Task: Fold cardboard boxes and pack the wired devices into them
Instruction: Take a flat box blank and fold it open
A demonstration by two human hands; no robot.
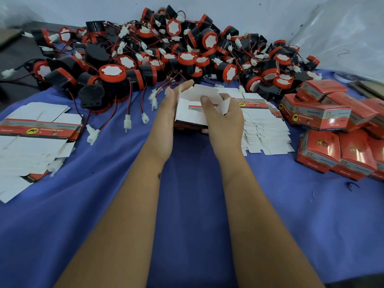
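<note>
A half-formed cardboard box [192, 113], white inside and red outside, stands open at the middle of the blue cloth. My left hand [166, 115] holds its left wall, thumb on the near side. My right hand [223, 117] grips its right side, the thumb pressing a white flap down into the opening. A large heap of black and red wired devices [166, 50] with white plug connectors lies just behind the box.
Flat unfolded boxes lie in a stack at the left [35, 138] and another stack at the right of my hands [264, 129]. Folded red boxes [332, 129] are piled at the far right. A blue cloth [193, 204] covers the table; a wall stands behind the heap.
</note>
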